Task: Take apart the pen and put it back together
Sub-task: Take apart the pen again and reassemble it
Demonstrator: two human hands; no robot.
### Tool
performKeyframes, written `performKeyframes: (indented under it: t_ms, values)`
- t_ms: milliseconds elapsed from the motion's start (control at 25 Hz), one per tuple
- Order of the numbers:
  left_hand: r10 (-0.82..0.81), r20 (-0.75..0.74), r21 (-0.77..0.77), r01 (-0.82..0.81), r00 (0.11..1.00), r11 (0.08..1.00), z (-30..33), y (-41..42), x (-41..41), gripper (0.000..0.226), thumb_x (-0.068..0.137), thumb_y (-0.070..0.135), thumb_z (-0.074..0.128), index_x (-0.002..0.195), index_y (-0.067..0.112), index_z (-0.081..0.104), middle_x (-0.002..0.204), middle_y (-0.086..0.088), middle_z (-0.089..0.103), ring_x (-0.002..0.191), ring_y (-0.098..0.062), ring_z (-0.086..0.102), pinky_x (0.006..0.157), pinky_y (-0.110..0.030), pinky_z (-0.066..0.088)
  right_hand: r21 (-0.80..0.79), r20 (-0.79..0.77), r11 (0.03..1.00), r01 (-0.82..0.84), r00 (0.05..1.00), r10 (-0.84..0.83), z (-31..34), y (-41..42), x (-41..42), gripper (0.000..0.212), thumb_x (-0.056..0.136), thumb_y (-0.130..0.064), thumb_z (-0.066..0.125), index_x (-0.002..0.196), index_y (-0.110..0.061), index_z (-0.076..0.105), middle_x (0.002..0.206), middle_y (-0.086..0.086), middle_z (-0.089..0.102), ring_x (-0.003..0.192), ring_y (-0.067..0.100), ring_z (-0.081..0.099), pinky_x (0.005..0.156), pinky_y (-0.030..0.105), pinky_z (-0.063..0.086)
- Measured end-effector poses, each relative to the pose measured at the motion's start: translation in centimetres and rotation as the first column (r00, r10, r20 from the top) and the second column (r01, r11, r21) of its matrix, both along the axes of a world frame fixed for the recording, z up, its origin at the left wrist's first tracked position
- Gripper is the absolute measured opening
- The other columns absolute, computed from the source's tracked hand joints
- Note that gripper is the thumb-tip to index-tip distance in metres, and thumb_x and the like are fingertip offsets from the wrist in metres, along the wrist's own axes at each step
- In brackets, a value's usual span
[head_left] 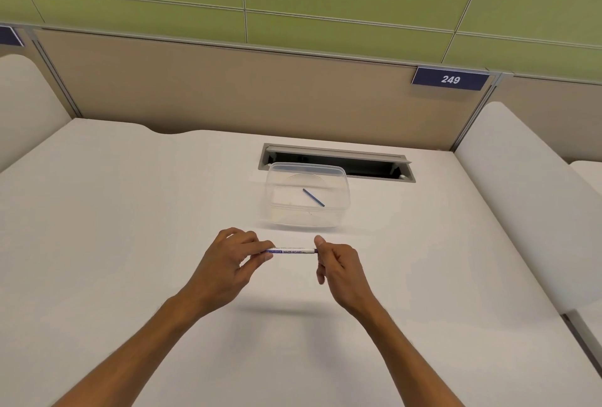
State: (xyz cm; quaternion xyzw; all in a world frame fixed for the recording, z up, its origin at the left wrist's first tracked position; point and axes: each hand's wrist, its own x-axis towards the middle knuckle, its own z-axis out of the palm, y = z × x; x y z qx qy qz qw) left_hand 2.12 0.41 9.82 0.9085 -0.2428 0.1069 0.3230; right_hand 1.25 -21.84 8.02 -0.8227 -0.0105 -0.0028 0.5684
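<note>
I see the pen (290, 250), a white whiteboard marker with blue print, held level in the air above the tabletop (130, 211), just in front of the clear plastic container (338, 175). My left hand (228, 260) has its fingers curled round the pen's left end, and my right hand (338, 263) pinches the right end between thumb and curled fingers, so both hands are closed on it. A thin blue rod (313, 197) lies loose inside the container; I take it for a part of a pen, though I cannot tell which. The main risk I judge here is the pull itself: if the end piece lets go suddenly, my hands could fly apart and the small piece could shoot out of the pinch and roll off the tabletop, or drop into the open cable slot (338, 162) behind the container. A second worry is ink, since a marker's tip or core may smear my fingers if I grip it carelessly. Twisting off-axis could also bend or crack the thin barrel. Because the right end is hidden behind my thumb, I cannot say whether a cap is on.
</note>
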Motion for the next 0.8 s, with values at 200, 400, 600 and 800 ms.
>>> performKeyframes:
  t_ms: [200, 400, 600, 800]
  values:
    - [0.002, -0.008, -0.008, -0.002, 1.0, 1.0, 0.04, 0.15, 0.2, 0.019, 0.092, 0.03, 0.054, 0.1, 0.026, 0.07, 0.071, 0.012, 0.055, 0.072, -0.012, 0.051, 0.087, -0.02, 0.033, -0.076, 0.052, 0.997, -0.004, 0.999, 0.008, 0.27, -0.19, -0.26, 0.038, 0.092, -0.056, 0.043, 0.071, -0.026, 0.049, 0.061, -0.009, 0.056, 0.055, 0.006, 0.051, 0.058, 0.025, 0.039]
    - [0.023, -0.013, -0.021, -0.023, 1.0, 1.0, -0.16, 0.34, 0.35, 0.021, 0.092, 0.032, 0.053, 0.101, 0.024, 0.071, 0.073, 0.011, 0.058, 0.074, -0.014, 0.053, 0.087, -0.017, 0.032, -0.324, 0.189, 0.946, 0.014, 0.981, 0.051, 0.42, -0.36, -0.62, 0.018, 0.095, -0.05, 0.039, 0.09, -0.035, 0.047, 0.08, -0.021, 0.058, 0.078, 0.007, 0.059, 0.061, 0.022, 0.041]
    - [0.015, -0.016, -0.024, -0.016, 1.0, 1.0, -0.27, 0.33, 0.28, 0.02, 0.092, 0.031, 0.053, 0.1, 0.025, 0.07, 0.073, 0.012, 0.058, 0.075, -0.011, 0.052, 0.087, -0.021, 0.034, -0.364, 0.239, 0.931, 0.016, 0.968, 0.077, 0.39, -0.66, -0.57, 0.016, 0.101, -0.032, 0.044, 0.086, -0.03, 0.048, 0.071, -0.015, 0.055, 0.071, 0.007, 0.054, 0.06, 0.021, 0.039]
    - [0.004, 0.026, -0.025, -0.003, 1.0, 1.0, 0.33, -0.08, 0.13, 0.018, 0.091, 0.028, 0.056, 0.1, 0.023, 0.07, 0.074, 0.016, 0.056, 0.074, -0.012, 0.051, 0.088, -0.021, 0.034, -0.189, 0.15, 0.982, -0.001, 0.988, 0.03, 0.61, -0.35, -0.46, 0.042, 0.101, -0.042, 0.039, 0.065, -0.021, 0.044, 0.053, -0.009, 0.052, 0.05, 0.007, 0.043, 0.052, 0.02, 0.03]
